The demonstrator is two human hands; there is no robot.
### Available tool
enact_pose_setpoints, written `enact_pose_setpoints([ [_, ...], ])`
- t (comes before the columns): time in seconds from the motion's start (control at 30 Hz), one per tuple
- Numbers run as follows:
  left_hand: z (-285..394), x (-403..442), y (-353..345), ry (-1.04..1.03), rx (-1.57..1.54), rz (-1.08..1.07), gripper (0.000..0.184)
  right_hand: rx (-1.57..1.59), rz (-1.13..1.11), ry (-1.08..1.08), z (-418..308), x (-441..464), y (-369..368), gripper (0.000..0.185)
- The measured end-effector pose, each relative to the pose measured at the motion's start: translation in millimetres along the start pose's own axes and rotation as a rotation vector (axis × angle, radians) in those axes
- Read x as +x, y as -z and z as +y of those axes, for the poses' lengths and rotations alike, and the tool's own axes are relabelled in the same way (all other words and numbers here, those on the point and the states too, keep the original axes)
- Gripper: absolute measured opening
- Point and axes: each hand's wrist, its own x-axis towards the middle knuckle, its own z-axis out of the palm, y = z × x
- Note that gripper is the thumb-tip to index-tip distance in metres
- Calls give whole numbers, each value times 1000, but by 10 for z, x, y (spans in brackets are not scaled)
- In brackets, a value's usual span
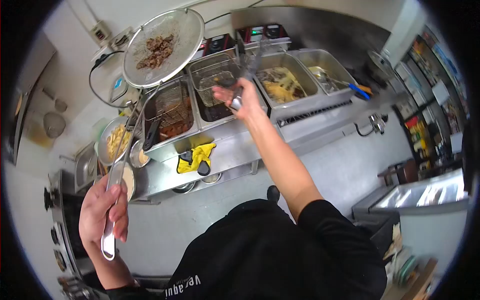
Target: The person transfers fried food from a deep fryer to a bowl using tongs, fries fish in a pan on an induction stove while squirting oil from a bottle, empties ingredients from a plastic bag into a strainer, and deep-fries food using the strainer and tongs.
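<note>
Holding: mesh strainer, eleven o'clock, brown pieces inside.
Left hand, eight o'clock: clamped on strainer handle. Right hand, twelve o'clock: closed around blurred metal utensil.

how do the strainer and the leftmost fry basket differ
The strainer is round, while the basket is rectangular.
The strainer is held up by the left hand, while the basket sits in a vat.
The strainer's long handle is metal, while the basket's handle is black.
Both are mesh.
</note>
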Motion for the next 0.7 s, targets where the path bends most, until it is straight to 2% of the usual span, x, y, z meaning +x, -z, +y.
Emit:
enact_pose_setpoints([
  [0.07,8,125,-124,2,-47,46,20,10,-114,-46,-149,115,153,51],
  [0.1,6,194,-184,10,-80,56,20,55,-60,-82,-213,122,174,32],
  [0.17,-64,302,-283,-5,-100,88,20,-22,-74,-103,-345,81,94,25],
  [0.2,-90,371,-349,0,-115,84,20,-27,-84,-128,-394,114,65,25],
  [0.27,-100,470,-512,16,-120,100,22,-292,-74,-134,-467,170,22,27],
  [0.3,-115,507,-582,20,-127,120,22,-293,-82,-154,-556,117,-31,27],
  [0.37,-162,581,-715,24,-188,91,22,-512,-91,-164,-907,-69,-138,17],
  [0.43,-202,606,-836,47,-216,120,21,-528,-142,-196,-1352,-205,-98,22],
  [0.5,-274,663,-932,83,-234,116,22,-594,-115,-167,-1842,-432,-3,28],
  [0.53,-312,706,-970,105,-210,91,23,-631,-64,-81,-2071,-627,5,32],
  [0.57,-373,765,-1015,108,-215,104,23,-812,-22,12,-2305,-760,81,35],
  [0.67,-605,1050,-1160,198,-174,70,23,-987,212,131,-2859,-1168,253,41],
  [0.7,-692,1159,-1193,223,-191,52,23,-978,196,133,-3039,-1239,398,42],
])
